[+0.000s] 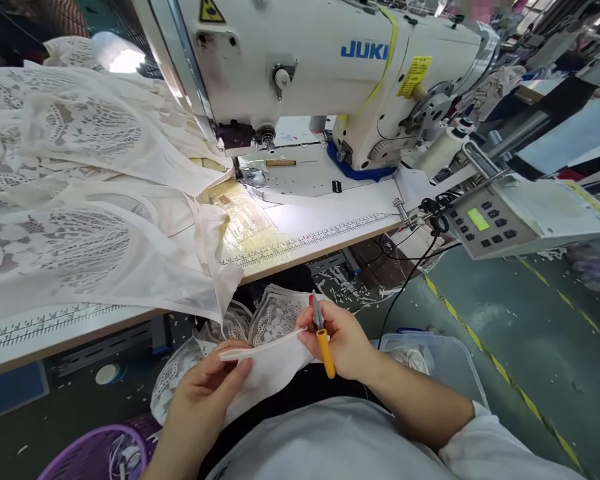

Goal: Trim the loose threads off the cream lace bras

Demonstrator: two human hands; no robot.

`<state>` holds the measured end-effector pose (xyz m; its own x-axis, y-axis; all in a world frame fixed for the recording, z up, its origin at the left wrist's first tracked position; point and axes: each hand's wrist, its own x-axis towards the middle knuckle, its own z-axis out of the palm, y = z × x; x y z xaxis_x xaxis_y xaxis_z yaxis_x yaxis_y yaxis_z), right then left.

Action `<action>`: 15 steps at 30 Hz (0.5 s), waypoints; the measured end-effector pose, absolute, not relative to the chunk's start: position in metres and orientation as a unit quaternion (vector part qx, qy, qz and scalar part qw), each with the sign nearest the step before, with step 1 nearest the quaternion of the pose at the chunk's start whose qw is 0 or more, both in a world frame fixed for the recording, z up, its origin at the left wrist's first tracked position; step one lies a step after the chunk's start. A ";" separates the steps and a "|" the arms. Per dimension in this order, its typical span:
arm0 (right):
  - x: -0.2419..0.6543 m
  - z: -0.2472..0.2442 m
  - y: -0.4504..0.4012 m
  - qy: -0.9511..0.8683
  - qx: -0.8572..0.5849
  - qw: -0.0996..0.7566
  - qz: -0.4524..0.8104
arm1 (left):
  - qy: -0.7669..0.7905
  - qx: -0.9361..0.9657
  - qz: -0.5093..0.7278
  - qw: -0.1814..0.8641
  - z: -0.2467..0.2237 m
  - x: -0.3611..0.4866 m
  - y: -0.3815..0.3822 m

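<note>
A white lace bra piece [273, 373] lies across my lap, its finished edge stretched between my two hands. My left hand [213, 383] pinches one end of that edge between thumb and fingers. At the other end, my right hand [345, 340] grips the fabric with its fingertips. The same hand also holds thread snips [324, 340] with an orange handle, tucked against the fingers with the blades pointing up. More lace cups [277, 317] hang behind the edge, below the table.
A JUKI sewing machine [325, 60] stands on the table ahead, with a control box [485, 220] at right. White lace pieces [70, 247] pile up on the left. A purple basket [97, 453] and a clear plastic bin [460, 353] flank my lap.
</note>
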<state>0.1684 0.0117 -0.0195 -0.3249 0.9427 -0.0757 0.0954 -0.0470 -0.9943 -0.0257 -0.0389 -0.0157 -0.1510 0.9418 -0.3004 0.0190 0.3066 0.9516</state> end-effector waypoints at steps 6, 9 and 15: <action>0.174 -0.001 0.017 -0.736 -0.373 0.293 0.483 | 0.528 0.734 0.279 0.324 0.021 -0.041 -0.030; 0.171 0.005 0.019 -0.790 -0.330 0.272 0.440 | 0.480 0.824 0.149 0.262 0.036 -0.028 -0.016; 0.166 0.001 0.018 -0.700 -0.350 0.323 0.532 | 0.472 0.792 0.094 0.376 0.039 -0.020 0.001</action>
